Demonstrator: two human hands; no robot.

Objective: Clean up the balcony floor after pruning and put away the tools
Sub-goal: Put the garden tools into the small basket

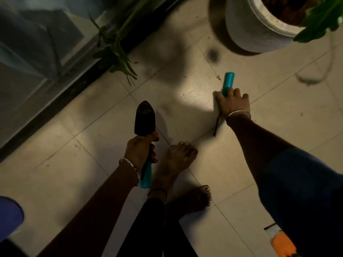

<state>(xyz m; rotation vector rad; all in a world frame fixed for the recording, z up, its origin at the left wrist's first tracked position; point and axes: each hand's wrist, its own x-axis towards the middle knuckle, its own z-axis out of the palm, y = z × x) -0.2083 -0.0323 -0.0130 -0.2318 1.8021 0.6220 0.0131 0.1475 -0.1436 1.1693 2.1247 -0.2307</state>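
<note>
Teal-handled: one trowel [144, 119], one other tool [228, 82].

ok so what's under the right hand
A tool lying on the floor. Its teal handle sticks out past the right hand, and a thin dark tip shows by the wrist. The hand covers the middle, so what kind of tool it is can't be told.

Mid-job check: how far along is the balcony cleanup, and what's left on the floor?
Done: the trowel is off the floor, gripped by the left hand. In hand: the right hand is grasping the second teal-handled tool, which lies on the tiles. Left: green cuttings lie by the glass door track, small specks dot the tiles, and neither tool is put away.
</note>
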